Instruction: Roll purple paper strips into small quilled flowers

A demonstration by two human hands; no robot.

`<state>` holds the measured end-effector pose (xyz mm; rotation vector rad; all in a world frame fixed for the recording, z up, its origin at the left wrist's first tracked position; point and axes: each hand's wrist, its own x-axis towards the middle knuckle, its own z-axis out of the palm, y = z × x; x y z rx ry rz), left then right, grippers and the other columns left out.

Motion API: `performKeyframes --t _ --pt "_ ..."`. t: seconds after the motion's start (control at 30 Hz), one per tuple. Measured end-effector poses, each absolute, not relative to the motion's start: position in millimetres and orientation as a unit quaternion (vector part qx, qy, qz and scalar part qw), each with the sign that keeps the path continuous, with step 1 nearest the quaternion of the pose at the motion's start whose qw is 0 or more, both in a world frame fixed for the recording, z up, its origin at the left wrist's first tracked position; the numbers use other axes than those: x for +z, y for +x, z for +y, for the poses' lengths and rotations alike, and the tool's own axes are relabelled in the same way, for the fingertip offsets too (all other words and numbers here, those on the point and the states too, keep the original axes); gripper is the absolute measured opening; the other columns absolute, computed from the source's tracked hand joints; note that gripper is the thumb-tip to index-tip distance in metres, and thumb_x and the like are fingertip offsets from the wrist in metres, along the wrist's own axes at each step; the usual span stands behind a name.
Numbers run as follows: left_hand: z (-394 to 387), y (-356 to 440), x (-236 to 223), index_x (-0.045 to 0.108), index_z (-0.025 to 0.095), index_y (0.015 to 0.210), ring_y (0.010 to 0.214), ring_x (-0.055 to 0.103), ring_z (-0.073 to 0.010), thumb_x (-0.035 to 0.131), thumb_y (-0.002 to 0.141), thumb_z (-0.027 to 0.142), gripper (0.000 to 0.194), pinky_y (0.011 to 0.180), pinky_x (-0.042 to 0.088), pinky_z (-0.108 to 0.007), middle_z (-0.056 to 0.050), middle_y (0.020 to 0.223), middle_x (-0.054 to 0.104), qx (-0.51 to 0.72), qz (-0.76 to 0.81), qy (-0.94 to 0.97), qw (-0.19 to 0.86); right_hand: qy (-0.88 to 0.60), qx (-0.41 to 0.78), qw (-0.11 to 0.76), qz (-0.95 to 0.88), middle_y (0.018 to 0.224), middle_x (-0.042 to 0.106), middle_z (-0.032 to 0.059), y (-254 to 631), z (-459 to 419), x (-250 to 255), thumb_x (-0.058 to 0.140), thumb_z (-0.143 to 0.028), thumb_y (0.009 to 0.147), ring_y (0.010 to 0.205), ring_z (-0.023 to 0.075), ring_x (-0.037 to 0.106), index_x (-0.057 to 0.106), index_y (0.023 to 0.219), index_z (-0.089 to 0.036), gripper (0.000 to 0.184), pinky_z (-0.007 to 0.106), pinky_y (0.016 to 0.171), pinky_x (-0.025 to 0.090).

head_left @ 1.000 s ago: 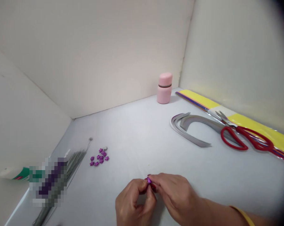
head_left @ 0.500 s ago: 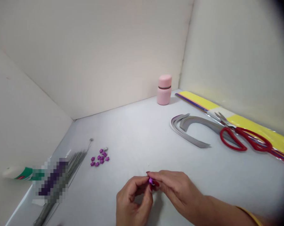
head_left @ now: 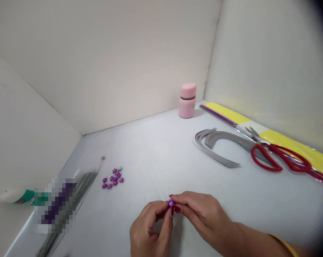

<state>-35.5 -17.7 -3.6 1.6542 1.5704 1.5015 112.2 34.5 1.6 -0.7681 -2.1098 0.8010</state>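
Between my two hands, low in the middle of the head view, is a small purple paper star (head_left: 171, 203). My left hand (head_left: 152, 226) pinches it from the left between thumb and forefinger. From the right, my right hand (head_left: 204, 216) closes its fingertips on the star's other side. Parts of the star are covered by the fingertips. Off to the left on the table lies a loose group of several finished purple stars (head_left: 115, 179), with a silvery piece (head_left: 120, 169) at its upper edge.
Thin grey wires (head_left: 83, 185) lie at the left beside a green-and-white tube (head_left: 27, 197) and a blurred patch. Curved paper strips (head_left: 217, 157) and red-handled scissors (head_left: 267, 167) rest at the right, near a yellow paper pack (head_left: 282, 137). A pink flask (head_left: 187, 107) stands at the back.
The fingers have shifted slightly around the star, and more of its face shows now. My right fingertips have opened a little from it. The other things lie as before.
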Motion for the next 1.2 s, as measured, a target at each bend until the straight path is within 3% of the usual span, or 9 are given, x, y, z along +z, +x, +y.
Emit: performKeyframes --t 0.43,0.77,0.97,1.1,1.2 --pt "-17 -37 -7 0.062 0.019 0.076 0.06 0.063 -0.0102 0.058 0.07 0.003 0.017 0.059 0.049 -0.018 0.0 0.068 0.068 0.541 0.527 0.641 0.139 -0.214 0.207 0.303 -0.905 0.091 0.068 0.0036 123 43 3 0.038 -0.008 0.087 0.08 0.0145 0.063 0.052 0.105 -0.017 0.025 0.025 0.071 0.049" --pt "-18 -34 -5 0.058 0.019 0.067 0.048 0.06 -0.0073 0.057 0.068 0.007 0.013 0.05 0.047 -0.015 0.003 0.059 0.065 0.508 0.572 0.636 0.097 -0.208 0.154 0.319 -0.912 0.083 0.068 0.0051 122 38 8 0.034 -0.005 0.083 0.071 0.0154 0.063 0.054 0.1 -0.014 0.027 0.025 0.063 0.049" --pt "-15 -33 -4 0.057 0.019 0.065 0.045 0.058 -0.0084 0.055 0.07 0.008 0.012 0.049 0.046 -0.018 0.002 0.056 0.064 0.499 0.584 0.637 0.069 -0.228 0.203 0.317 -0.898 0.079 0.067 0.0062 116 38 0 0.035 -0.009 0.086 0.069 0.0155 0.062 0.055 0.097 -0.014 0.024 0.025 0.064 0.05" --pt "-15 -33 -3 0.059 0.018 0.065 0.049 0.06 -0.0099 0.055 0.07 0.01 0.01 0.05 0.049 -0.018 0.001 0.057 0.064 0.506 0.59 0.612 0.147 -0.265 0.299 0.32 -0.859 0.079 0.067 0.0038 114 38 5 0.036 -0.015 0.089 0.07 0.0128 0.062 0.057 0.094 -0.017 0.022 0.022 0.066 0.05" --pt "-17 -33 -2 0.061 0.017 0.067 0.053 0.062 -0.0105 0.055 0.071 0.011 0.009 0.052 0.051 -0.018 0.0 0.06 0.065 0.518 0.569 0.608 0.197 -0.266 0.347 0.309 -0.845 0.09 0.067 0.0051 116 38 11 0.035 -0.015 0.09 0.079 0.0124 0.063 0.053 0.108 -0.017 0.026 0.022 0.072 0.05"
